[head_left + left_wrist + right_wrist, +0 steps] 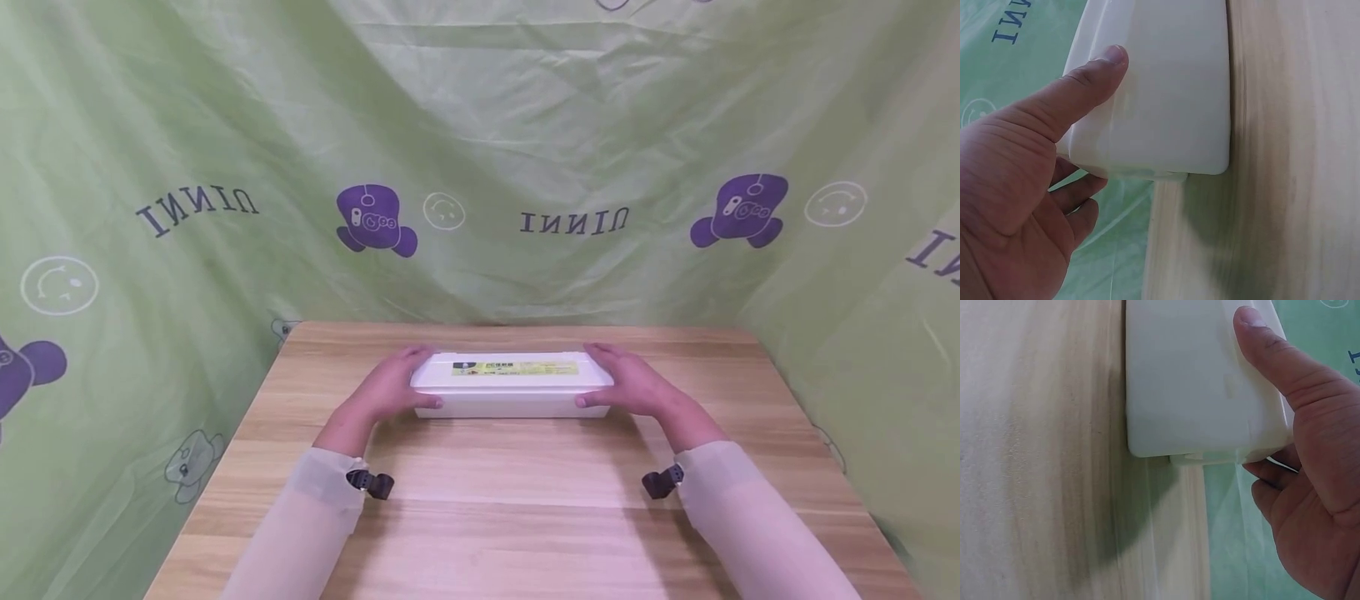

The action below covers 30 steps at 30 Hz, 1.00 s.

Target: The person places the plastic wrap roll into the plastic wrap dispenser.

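A long white lidded plastic box (pixel 517 404) lies crosswise near the back of the table, a yellow-green printed label on its lid. My left hand (pixel 393 385) grips its left end, thumb on the front wall and fingers round the end toward the back. At the other end my right hand (pixel 628 382) grips it the same way. In the left wrist view the left thumb (pixel 1094 78) presses the smooth white wall. The right wrist view has the right thumb (pixel 1272 350) near the lid edge. The far fingertips are partly hidden behind the box.
The wood-grain table (pixel 487 533) stretches from the box toward me. Behind and beside it hangs a green curtain (pixel 480 125) with purple cartoon figures, close to the table's back edge. A dark camera mount sits on each wrist, over pale sleeves.
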Each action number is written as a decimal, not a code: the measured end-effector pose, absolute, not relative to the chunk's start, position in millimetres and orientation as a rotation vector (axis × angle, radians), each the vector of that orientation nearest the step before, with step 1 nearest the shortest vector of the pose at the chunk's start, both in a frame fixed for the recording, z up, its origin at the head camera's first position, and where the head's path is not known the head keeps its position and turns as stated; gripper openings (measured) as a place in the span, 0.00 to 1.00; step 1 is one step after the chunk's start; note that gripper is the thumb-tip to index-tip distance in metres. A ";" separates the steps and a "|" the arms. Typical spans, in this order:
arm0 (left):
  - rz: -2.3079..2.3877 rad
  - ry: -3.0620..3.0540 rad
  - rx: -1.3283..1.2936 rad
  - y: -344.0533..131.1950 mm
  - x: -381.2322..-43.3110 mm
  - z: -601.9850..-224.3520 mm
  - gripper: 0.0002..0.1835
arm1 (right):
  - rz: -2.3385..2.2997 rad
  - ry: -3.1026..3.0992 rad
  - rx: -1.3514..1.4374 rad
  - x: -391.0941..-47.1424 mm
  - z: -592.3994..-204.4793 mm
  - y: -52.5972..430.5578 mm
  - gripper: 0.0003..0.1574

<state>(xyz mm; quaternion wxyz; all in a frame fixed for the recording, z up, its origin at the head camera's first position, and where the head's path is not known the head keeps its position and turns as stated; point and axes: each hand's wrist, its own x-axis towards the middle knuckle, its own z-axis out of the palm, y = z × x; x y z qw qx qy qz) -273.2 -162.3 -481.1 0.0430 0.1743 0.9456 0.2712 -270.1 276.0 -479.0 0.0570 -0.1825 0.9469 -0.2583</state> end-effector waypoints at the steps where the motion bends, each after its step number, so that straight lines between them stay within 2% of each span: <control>1: 0.829 2.898 0.547 -162.7 -272.4 -481.7 0.56 | -0.788 2.872 -0.564 -269.8 -479.3 276.3 0.75; 5: 0.829 2.908 0.605 -164.4 -268.5 -486.8 0.52 | -0.813 2.870 -0.598 -269.8 -483.1 278.2 0.74; 12: 0.817 2.913 0.619 -165.3 -263.0 -501.0 0.54 | -0.868 2.883 -0.631 -266.1 -498.5 281.4 0.73; 18: 0.802 2.963 0.623 -167.4 -260.3 -509.3 0.51 | -0.833 2.940 -0.683 -264.7 -507.8 279.6 0.68; 30: 0.746 3.027 0.696 -167.5 -251.4 -517.7 0.48 | -0.744 3.015 -0.711 -258.9 -517.8 278.2 0.67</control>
